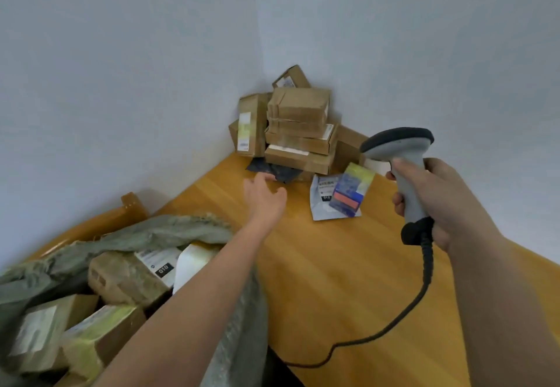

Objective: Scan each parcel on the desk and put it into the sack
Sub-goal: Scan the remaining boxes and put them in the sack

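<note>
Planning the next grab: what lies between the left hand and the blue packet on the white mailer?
In the head view, only bare desk lies between the left hand and the blue packet.

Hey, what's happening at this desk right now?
A person is scanning parcels. The right hand holds a corded scanner, while the open left hand reaches toward a dark bag at the foot of the box pile in the desk's corner. The sack beside it already holds several parcels.
</note>
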Demonstrator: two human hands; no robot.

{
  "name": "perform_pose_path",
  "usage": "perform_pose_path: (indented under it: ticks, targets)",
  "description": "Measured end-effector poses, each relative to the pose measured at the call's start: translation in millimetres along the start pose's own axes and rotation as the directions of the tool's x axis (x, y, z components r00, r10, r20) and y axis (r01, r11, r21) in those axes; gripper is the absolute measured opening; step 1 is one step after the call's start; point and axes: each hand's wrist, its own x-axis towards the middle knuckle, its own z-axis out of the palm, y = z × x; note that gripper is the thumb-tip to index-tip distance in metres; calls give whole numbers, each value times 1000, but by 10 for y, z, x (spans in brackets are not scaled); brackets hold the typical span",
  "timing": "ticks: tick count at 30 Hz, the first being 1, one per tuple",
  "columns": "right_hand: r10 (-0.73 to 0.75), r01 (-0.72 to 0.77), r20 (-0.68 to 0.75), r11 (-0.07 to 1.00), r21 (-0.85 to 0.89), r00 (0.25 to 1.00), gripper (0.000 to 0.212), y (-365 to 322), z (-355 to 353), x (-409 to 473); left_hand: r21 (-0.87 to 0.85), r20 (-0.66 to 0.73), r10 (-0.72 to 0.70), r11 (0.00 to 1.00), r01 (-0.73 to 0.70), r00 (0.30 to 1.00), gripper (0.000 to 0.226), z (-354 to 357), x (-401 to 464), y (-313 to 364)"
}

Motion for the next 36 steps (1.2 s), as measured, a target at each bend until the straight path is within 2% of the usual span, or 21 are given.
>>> perform_pose_path:
  ticks: [4,8,11,13,15,18,20,24,25,26,29,31,33,34,36]
  targets:
    - [11,-11,-12,1000,25,1000,26,67,-97,572,95,98,55,993,-65,994,44,440,446,180]
    - [46,-46,9,999,23,999,25,185,-73,1140,236,20,186,954,-186,982,75,723,1031,508]
    - [67,-68,27,998,19,997,24,281,-10,1475,511,17,397,785,-350,917,96,809,1575,741]
    - [76,-76,39,997,7,996,25,350,12,1634,685,95,440,622,-379,893,104,869,1906,818]
    - [89,-89,47,996,-2,995,25,414,20,1734,774,165,420,505,-381,893,95,912,2140,866]
    - [117,-118,36,993,7,992,21,484,19,1816,726,211,431,532,-436,877,62,947,2325,877]
    - [136,-137,31,991,2,990,25,513,13,1835,683,265,494,509,-523,828,50,980,2322,806]
    - [159,-159,14,987,8,987,32,542,-7,1797,701,310,604,377,-605,735,43,928,2204,697]
    - [161,-162,10,987,16,987,32,543,-16,1771,684,298,626,387,-618,721,42,892,2162,705]
    - [163,-163,6,986,26,987,32,542,-23,1740,650,262,635,441,-619,727,42,850,2107,735]
    - [164,-163,-16,985,62,986,33,542,-33,1634,421,38,573,734,-533,819,40,710,1887,859]
    - [168,-164,-32,981,104,985,35,533,-24,1564,158,-4,476,869,-470,879,26,616,1674,915]
    - [162,-154,-45,978,141,986,38,523,-2,1489,-113,20,344,934,-340,939,6,516,1436,931]
    - [156,-146,-51,976,159,986,40,525,10,1447,-246,71,254,941,-230,965,2,469,1311,917]
    - [138,-125,-62,976,179,988,46,537,39,1351,-487,261,89,872,52,961,12,396,1077,838]
